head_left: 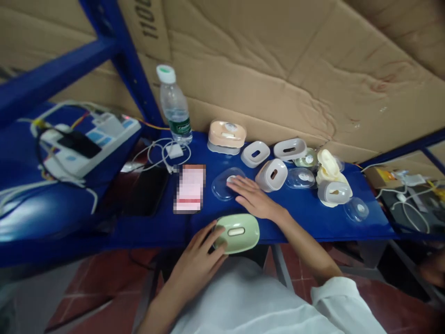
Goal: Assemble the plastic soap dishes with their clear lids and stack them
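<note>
Near the front edge of the blue table is a light green oval soap dish (248, 236) with a pale oblong piece in a slot at its centre. My left hand (205, 253) grips its left side, fingers over the rim and inside. My right hand (255, 198) reaches over the table with its fingers stretched out, the tips at a transparent plastic lid (222, 188) with a round label. Whether the fingers press on the lid or hover just over it, I cannot tell. Right of that hand stands a stack of grey-white oval dishes (273, 175).
Behind lie a peach dish (226, 134), grey dishes (255, 154), transparent lids (301, 178) and cream parts (328, 164). A water bottle (176, 111), a pixelated rectangle (189, 189), a black phone-like slab (148, 190) and a power strip (93, 150) are to the left. Cardboard walls the back.
</note>
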The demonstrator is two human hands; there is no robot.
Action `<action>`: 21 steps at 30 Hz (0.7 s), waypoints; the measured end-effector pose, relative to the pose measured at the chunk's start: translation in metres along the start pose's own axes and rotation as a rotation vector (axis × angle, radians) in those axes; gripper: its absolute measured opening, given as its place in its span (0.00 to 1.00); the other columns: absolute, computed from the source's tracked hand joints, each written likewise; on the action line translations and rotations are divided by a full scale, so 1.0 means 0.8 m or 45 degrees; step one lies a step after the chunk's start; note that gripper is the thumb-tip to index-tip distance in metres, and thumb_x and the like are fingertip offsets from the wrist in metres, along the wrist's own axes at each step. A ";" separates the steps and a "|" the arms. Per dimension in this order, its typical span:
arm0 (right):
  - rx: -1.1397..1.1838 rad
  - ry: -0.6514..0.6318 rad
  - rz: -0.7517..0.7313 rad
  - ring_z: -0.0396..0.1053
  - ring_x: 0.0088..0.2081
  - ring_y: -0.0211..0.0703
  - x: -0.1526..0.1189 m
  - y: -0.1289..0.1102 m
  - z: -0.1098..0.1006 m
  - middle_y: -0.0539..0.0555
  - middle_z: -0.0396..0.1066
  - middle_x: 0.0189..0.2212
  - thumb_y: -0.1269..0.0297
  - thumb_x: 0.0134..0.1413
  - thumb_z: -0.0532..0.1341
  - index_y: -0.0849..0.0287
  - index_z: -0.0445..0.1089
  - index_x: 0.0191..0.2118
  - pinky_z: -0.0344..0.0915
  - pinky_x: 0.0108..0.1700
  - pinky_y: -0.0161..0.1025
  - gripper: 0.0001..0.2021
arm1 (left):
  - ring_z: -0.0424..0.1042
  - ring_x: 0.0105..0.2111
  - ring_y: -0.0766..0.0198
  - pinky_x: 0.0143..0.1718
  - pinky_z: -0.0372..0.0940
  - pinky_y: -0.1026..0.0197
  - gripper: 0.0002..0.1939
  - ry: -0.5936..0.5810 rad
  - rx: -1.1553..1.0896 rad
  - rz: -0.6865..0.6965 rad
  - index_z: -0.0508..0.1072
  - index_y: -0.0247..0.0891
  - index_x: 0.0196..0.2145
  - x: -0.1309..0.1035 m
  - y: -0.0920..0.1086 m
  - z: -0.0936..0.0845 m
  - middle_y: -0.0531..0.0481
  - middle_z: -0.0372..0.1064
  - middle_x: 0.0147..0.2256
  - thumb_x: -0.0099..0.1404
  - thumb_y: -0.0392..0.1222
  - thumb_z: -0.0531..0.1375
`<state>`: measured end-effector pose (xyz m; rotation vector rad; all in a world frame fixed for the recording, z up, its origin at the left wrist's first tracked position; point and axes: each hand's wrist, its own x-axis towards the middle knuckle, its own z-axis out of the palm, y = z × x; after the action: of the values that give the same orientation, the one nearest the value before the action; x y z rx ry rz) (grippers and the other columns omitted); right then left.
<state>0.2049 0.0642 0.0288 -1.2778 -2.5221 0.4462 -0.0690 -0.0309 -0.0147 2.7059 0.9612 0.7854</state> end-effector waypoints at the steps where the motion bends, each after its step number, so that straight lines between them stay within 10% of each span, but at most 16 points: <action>1: 0.039 -0.018 -0.008 0.49 0.77 0.50 -0.001 0.001 0.002 0.58 0.58 0.74 0.56 0.78 0.51 0.53 0.59 0.74 0.49 0.77 0.60 0.25 | 0.70 0.63 0.45 0.58 0.76 0.45 0.06 0.021 -0.004 0.016 0.79 0.41 0.46 -0.003 -0.003 0.000 0.43 0.76 0.56 0.73 0.38 0.62; 14: -0.136 0.414 0.571 0.67 0.68 0.56 -0.235 -0.006 -0.002 0.60 0.73 0.62 0.55 0.72 0.62 0.50 0.70 0.64 0.57 0.73 0.68 0.19 | 0.71 0.63 0.45 0.59 0.73 0.46 0.07 0.064 0.041 -0.032 0.76 0.41 0.48 0.029 -0.010 0.010 0.42 0.76 0.56 0.72 0.37 0.63; 21: -0.261 0.676 0.577 0.60 0.72 0.58 -0.187 0.032 -0.033 0.57 0.65 0.70 0.61 0.73 0.58 0.47 0.63 0.71 0.59 0.72 0.64 0.24 | 0.66 0.67 0.30 0.58 0.69 0.30 0.12 0.159 0.294 -0.365 0.74 0.38 0.53 0.111 0.003 0.032 0.30 0.70 0.62 0.74 0.40 0.61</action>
<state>0.3188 -0.0397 0.0271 -1.7729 -1.8703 -0.0729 0.0036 0.0229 0.0022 2.6361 1.5140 0.8375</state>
